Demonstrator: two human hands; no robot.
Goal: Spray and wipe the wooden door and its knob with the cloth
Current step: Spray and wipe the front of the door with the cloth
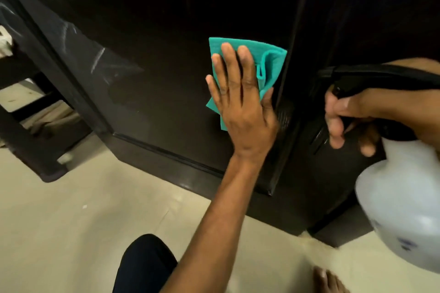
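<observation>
The dark wooden door (166, 43) fills the upper part of the view, its lower panel close in front of me. My left hand (240, 102) lies flat with straight fingers on a teal cloth (269, 59), pressing it against the door panel near the panel's right edge. At the right, my right hand (352, 116) grips the black trigger head of a white spray bottle (402, 200), with the nozzle pointing left toward the door. No knob is visible in this view.
A beige tiled floor (83, 216) runs below the door. Dark furniture legs (35, 145) stand at the left. My knee (145, 261) and a bare foot (328, 280) are at the bottom. A wet streak (100, 59) shines on the door's left side.
</observation>
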